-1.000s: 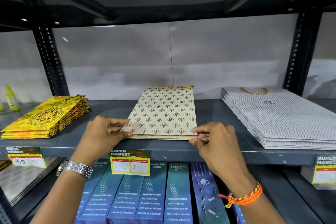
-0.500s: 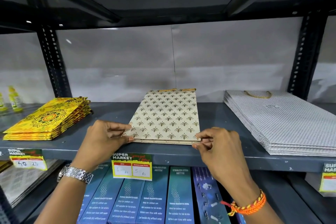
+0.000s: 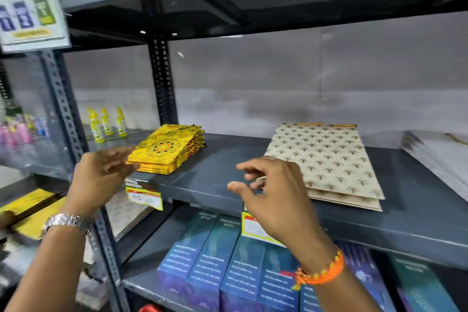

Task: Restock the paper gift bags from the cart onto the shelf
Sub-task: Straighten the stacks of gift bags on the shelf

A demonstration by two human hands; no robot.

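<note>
- The left hand (image 3: 100, 175) is held open in the air, fingers spread, nothing gripped, just before the yellow gift bags (image 3: 168, 148).
- The right hand (image 3: 272, 192) is raised empty, fingers loosely curled.
- The cream patterned gift bags (image 3: 326, 159) are stacked flat on the grey shelf (image 3: 215, 172), just right of that hand.

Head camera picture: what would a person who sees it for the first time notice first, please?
Two bare hands hover open in front of the grey shelf, the left hand near the bright yellow gift bags, the right hand beside the cream patterned gift bags. Neither hand holds anything. Below the shelf stands a row of blue boxes.
</note>
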